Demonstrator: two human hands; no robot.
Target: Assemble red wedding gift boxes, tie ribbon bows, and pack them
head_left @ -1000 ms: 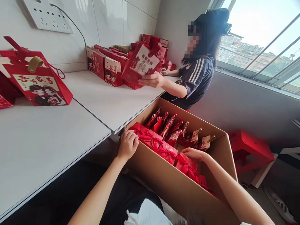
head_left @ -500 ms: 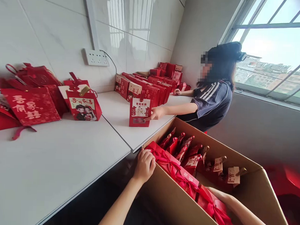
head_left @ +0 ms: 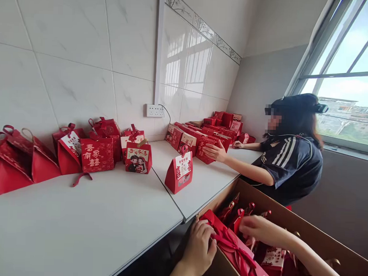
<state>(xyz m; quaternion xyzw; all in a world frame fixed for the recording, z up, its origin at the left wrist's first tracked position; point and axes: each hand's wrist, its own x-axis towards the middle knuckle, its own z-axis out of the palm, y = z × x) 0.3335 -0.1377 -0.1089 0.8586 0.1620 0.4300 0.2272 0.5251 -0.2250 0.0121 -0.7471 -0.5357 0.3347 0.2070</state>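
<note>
My left hand [head_left: 200, 247] curls its fingers over the near rim of a cardboard box [head_left: 224, 262], by its corner. Right beside those fingers lies a long red gift box [head_left: 218, 232] tied with a red ribbon bow [head_left: 236, 248]. My right hand [head_left: 259, 229] is inside the carton, fingers bent together by the ribbon loop of a small red gift box [head_left: 237, 222]; whatever is between the fingertips is hidden. More small red boxes with loops, one with a cream printed front [head_left: 273, 258], stand under and behind my right forearm.
On the white table [head_left: 109, 216], a red candy box [head_left: 179, 172] stands near the seam. Several red gift boxes [head_left: 97, 155] line the left side; rows of others [head_left: 199, 138] are at the back. A co-worker's hand [head_left: 215, 150] touches one there. A wall socket [head_left: 154, 110] is behind.
My right hand has moved from the ribboned boxes at the near side to the small boxes farther in. The co-worker's hand has left the candy box, which now stands turned, for the back row.
</note>
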